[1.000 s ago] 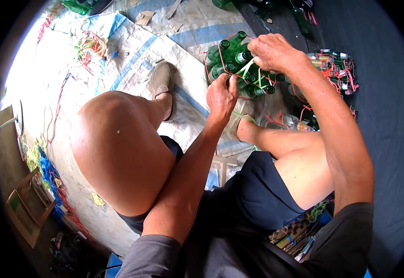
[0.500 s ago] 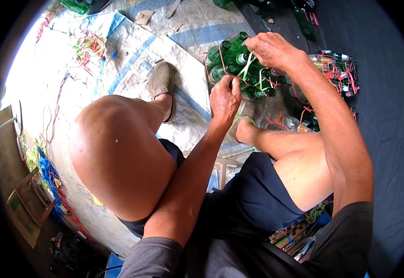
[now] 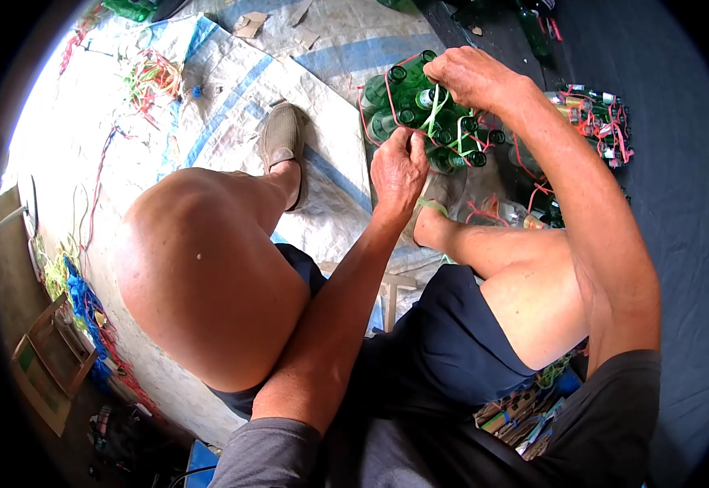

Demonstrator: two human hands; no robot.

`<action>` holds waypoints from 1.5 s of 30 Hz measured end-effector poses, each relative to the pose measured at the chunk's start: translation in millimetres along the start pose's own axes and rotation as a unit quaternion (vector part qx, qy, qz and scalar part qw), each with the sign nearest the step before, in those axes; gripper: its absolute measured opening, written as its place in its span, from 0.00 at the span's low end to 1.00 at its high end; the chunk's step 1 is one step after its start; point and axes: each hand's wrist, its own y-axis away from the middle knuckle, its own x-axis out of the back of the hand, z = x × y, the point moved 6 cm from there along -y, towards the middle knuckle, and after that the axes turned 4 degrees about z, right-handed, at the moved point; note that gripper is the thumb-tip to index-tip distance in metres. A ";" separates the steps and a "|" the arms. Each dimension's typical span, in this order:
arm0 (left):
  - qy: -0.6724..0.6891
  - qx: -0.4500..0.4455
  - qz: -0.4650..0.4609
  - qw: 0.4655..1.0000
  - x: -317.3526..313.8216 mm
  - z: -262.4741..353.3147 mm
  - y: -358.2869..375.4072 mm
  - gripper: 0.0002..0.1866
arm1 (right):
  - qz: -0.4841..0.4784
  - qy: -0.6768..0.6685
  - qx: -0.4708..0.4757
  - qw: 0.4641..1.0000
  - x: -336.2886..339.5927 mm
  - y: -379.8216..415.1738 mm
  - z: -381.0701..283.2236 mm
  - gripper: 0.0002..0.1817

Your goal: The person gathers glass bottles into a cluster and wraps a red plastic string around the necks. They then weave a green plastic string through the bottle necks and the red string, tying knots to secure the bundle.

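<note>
Working at green bottles (image 3: 408, 101), upper centre.
Glossy, dark-mouthed, looped with red cord (image 3: 391, 98); left hand (image 3: 397, 172) and right hand (image 3: 470, 79) pinched narrow, cannot tell on what.

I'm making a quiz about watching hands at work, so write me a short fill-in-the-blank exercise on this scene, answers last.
1. Nearer the picture's top edge is the ____ hand; lower down is the other hand.
2. The glass of the bottles clustered by the fingers is coloured ____.
3. The pale sheet around the left shoe bears stripes coloured ____.

Missing words: right; green; blue.
</note>
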 end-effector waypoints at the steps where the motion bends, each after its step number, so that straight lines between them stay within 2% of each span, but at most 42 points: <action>1: -0.002 -0.006 0.007 1.000 -0.2 0.8 0.1 0.16 | 0.000 -0.006 0.000 1.000 -1.4 -1.5 1.5 0.02; 6: -0.006 0.006 0.008 1.000 -1.0 1.4 -0.4 0.17 | -0.022 -0.062 -0.014 0.998 -6.5 -6.2 11.9 0.01; 12: -0.015 0.005 0.009 1.000 -0.3 2.8 -1.1 0.16 | 0.001 -0.077 -0.011 0.997 -9.5 -4.0 15.8 0.02; 15: -0.006 0.011 0.011 1.000 -2.0 2.0 0.7 0.16 | 0.003 -0.099 -0.035 0.994 -17.5 -7.0 20.6 0.11; 18: 0.003 0.003 0.022 1.000 -3.0 2.7 1.2 0.15 | -0.056 -0.122 -0.098 0.986 -20.7 -6.8 22.8 0.03; 22: 0.012 0.007 0.016 1.000 -7.3 -1.4 1.7 0.14 | -0.055 -0.124 -0.086 0.987 -27.2 -11.8 21.5 0.02; 26: 0.028 -0.003 0.018 0.999 -8.5 -8.1 4.0 0.13 | -0.064 -0.155 -0.099 0.981 -37.4 -15.1 28.3 0.05; 29: 0.002 0.011 0.009 1.000 -6.0 -8.7 4.5 0.13 | -0.113 -0.191 -0.173 0.960 -16.5 -6.8 14.7 0.08; 35: -0.002 0.006 0.022 1.000 5.4 -2.2 1.4 0.14 | -0.128 -0.278 -0.227 0.924 -15.3 -1.6 16.1 0.15; 38: -0.029 0.005 0.018 0.999 15.1 -2.2 0.8 0.14 | -0.117 -0.304 -0.241 0.914 -33.4 3.8 27.2 0.16; 43: -0.012 -0.007 0.005 1.000 21.7 1.8 3.7 0.15 | -0.072 -0.288 -0.230 0.927 -25.7 15.0 11.9 0.17; 45: -0.019 -0.017 0.005 1.000 25.1 4.5 1.0 0.15 | 0.024 -0.201 -0.158 0.966 -17.5 20.1 2.0 0.17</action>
